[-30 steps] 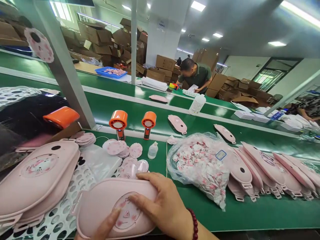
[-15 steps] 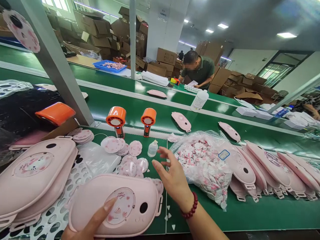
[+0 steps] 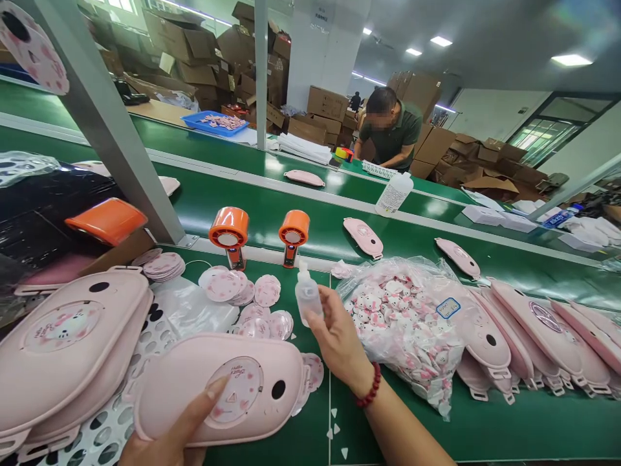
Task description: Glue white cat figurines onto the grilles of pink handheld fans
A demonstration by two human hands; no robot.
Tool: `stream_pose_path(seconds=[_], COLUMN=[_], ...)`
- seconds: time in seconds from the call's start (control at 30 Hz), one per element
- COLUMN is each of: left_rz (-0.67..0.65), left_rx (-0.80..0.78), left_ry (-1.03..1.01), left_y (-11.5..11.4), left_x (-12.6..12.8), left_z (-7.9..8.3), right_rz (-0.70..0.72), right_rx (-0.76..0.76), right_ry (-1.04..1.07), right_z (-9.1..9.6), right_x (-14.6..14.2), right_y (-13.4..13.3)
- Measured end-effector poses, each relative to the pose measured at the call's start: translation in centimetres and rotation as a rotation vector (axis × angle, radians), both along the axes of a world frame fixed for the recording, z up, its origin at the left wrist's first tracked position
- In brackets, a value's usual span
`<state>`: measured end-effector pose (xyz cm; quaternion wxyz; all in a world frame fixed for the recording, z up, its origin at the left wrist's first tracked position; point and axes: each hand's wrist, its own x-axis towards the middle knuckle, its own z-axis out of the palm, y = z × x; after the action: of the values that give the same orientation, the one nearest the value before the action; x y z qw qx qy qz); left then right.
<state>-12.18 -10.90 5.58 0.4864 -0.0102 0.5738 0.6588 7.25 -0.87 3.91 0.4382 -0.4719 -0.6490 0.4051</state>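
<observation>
My left hand (image 3: 177, 427) grips a pink oval padded shell (image 3: 169, 382) near the front edge, thumb on top beside its round printed disc (image 3: 236, 391). That disc bears lettering, hearts and a small triangle; a black oval hole is to its right. My right hand (image 3: 334, 330), with a red bead bracelet (image 3: 371, 385) on the wrist, holds a small translucent squeeze bottle (image 3: 307, 298) upright between thumb and fingers. Loose round printed discs (image 3: 226, 285) lie behind the shell. To the right of my right hand sits a clear bag of small white-and-pink cat-face pieces (image 3: 388, 310).
Stacked pink shells (image 3: 72, 330) stand at left, and more (image 3: 538, 323) lean in a row at right. Two orange handheld fans (image 3: 229, 230) stand at the back. A conveyor (image 3: 320, 217) carries several shells. Across it, a person (image 3: 395, 129) works near a white bottle (image 3: 394, 193).
My right hand has closed around the small squeeze bottle and lifted it off the table. My left hand still holds the pink shell in nearly the same place.
</observation>
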Motion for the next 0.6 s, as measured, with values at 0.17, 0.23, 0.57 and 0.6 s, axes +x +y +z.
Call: stream_pose_path(seconds=[0.17, 0.23, 0.57, 0.6], left_rz=[-0.020, -0.008, -0.045, -0.046], left_rx=[0.005, 0.004, 0.072, 0.074], left_ry=[0.050, 0.067, 0.241, 0.254], left_y=[0.3, 0.3, -1.2, -1.3], left_x=[0.2, 0.3, 0.5, 0.5], left_z=[1.1, 1.4, -0.2, -0.3], right_rz=[0.046, 0.080, 0.002, 0.000], right_rx=[0.040, -0.018, 0.271, 0.293], right_ry=[0.347, 0.481, 0.222, 0.194], right_z=[2.1, 3.0, 7.2, 7.4], right_x=[2.1, 2.3, 0.3, 0.2], right_y=[-4.2, -5.3, -6.2, -6.2])
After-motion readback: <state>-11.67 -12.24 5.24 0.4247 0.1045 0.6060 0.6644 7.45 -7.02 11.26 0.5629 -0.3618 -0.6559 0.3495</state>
